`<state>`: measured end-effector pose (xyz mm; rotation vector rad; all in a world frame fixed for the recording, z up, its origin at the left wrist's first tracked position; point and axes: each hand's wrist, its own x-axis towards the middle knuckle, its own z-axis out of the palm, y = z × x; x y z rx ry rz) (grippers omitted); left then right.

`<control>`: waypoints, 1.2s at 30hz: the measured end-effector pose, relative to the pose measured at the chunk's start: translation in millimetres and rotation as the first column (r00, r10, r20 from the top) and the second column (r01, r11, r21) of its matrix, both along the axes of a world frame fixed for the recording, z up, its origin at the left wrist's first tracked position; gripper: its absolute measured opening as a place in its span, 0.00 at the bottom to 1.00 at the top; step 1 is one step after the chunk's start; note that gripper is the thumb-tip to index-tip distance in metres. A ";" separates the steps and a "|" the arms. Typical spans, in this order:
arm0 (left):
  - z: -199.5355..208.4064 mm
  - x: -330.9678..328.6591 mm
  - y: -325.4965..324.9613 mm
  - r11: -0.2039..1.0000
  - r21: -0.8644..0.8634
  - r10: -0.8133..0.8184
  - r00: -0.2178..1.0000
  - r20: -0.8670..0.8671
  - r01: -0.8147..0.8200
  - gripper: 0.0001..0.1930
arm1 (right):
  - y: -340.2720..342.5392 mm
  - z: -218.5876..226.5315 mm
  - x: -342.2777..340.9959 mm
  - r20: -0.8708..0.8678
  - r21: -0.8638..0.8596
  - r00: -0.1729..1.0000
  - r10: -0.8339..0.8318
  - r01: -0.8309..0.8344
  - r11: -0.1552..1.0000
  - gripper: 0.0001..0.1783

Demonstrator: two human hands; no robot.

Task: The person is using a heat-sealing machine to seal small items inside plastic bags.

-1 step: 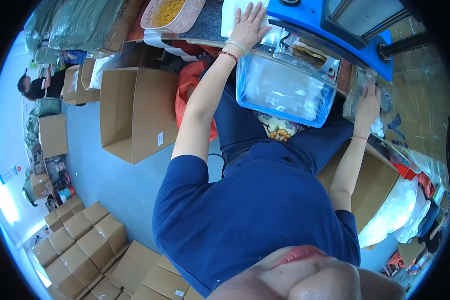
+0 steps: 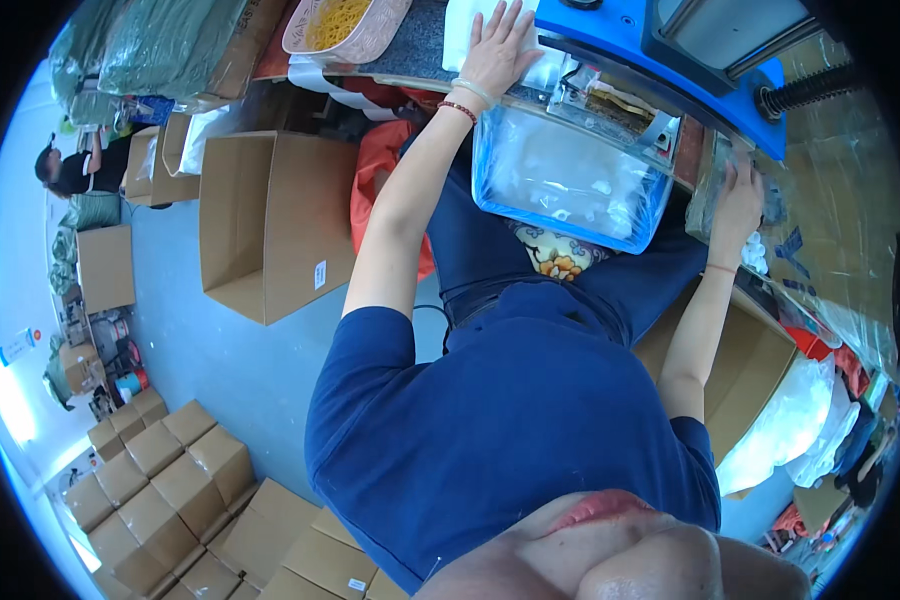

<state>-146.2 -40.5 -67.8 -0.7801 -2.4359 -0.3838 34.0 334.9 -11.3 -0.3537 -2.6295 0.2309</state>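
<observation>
My left hand [image 2: 497, 58] lies flat with spread fingers on a white sheet [image 2: 457, 32] at the table's far edge, just left of a blue press machine [image 2: 620, 42]. On the right, my right hand [image 2: 737, 205] reaches to clear plastic packaging [image 2: 715, 170] below the machine's corner. Its fingers look stretched out and touch the plastic; the fingertips are partly hard to make out. Between my arms, a blue-rimmed bin [image 2: 570, 180] with clear plastic pieces in it sits at my lap, under the machine's front.
A pale basket [image 2: 375, 38] of yellow rubber bands stands on the table, left of my left hand. Open cardboard boxes [image 2: 305, 225] are at my left, with stacked closed cartons [image 2: 185, 490] behind. Another person [image 2: 75, 170] is far left. A plastic-wrapped carton [image 2: 840, 170] stands right.
</observation>
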 end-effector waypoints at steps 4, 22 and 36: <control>8.5 28.3 -2.8 0.982 0.172 0.090 0.991 -0.102 -0.071 0.28 | 3.4 -5.3 -4.4 -0.130 0.167 0.989 0.076 -0.054 0.984 0.13; 85.0 151.0 15.6 0.755 0.638 -0.415 0.643 0.643 -0.151 0.11 | -119.0 63.7 49.0 -0.241 -0.747 0.895 0.375 -0.418 0.517 0.12; 81.4 157.7 32.2 0.676 0.678 -0.690 0.076 0.720 -0.288 0.13 | -99.0 86.6 20.2 -0.085 -0.687 0.809 0.582 -0.471 0.554 0.15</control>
